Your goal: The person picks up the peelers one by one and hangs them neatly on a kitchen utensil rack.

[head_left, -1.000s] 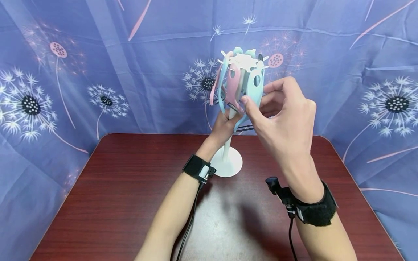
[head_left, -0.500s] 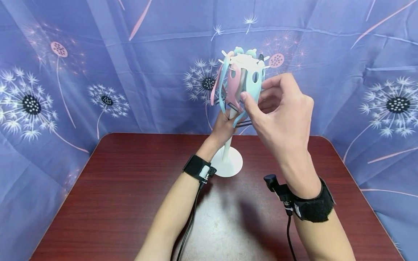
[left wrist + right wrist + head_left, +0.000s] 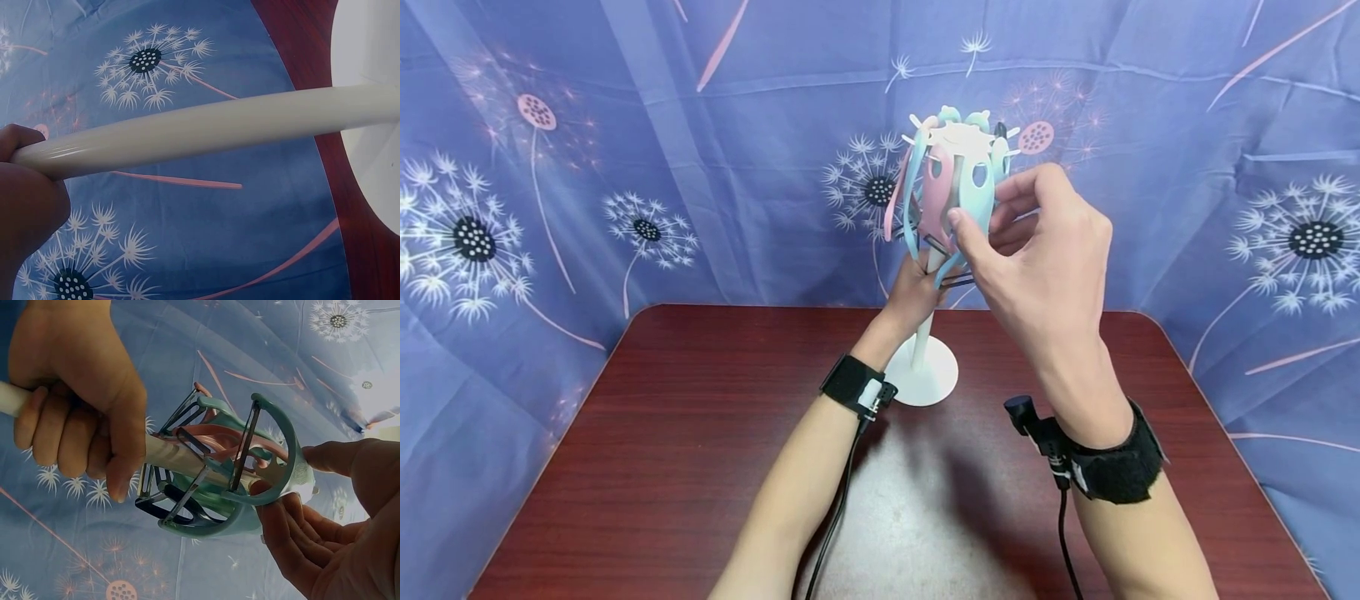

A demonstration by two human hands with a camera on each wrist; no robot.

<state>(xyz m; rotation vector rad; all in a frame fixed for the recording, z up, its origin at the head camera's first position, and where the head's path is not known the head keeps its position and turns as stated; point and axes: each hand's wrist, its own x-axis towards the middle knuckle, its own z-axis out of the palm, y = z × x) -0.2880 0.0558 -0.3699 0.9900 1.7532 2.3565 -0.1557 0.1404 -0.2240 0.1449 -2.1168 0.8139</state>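
A white rack stand, its pole (image 3: 206,128) upright on a round base (image 3: 936,379), carries several peelers on short pegs around its top. My left hand (image 3: 912,296) grips the pole just below them, fingers wrapped round it in the right wrist view. My right hand (image 3: 1052,258) pinches a light blue peeler (image 3: 976,204) between thumb and fingers, at the rack's near right side. Its holed end is up by the pegs and its blade (image 3: 245,447) end points down. Beside it on the left hang a pink peeler (image 3: 937,187) and another blue peeler (image 3: 913,183).
The stand's base rests on a dark red wooden table (image 3: 700,400). A blue cloth (image 3: 760,183) with dandelion prints hangs behind the table. Black straps with small cameras and cables sit on both wrists.
My right hand has moved left and slightly up with the light blue peeler, bringing it closer to the pink one. My left hand keeps its grip on the pole.
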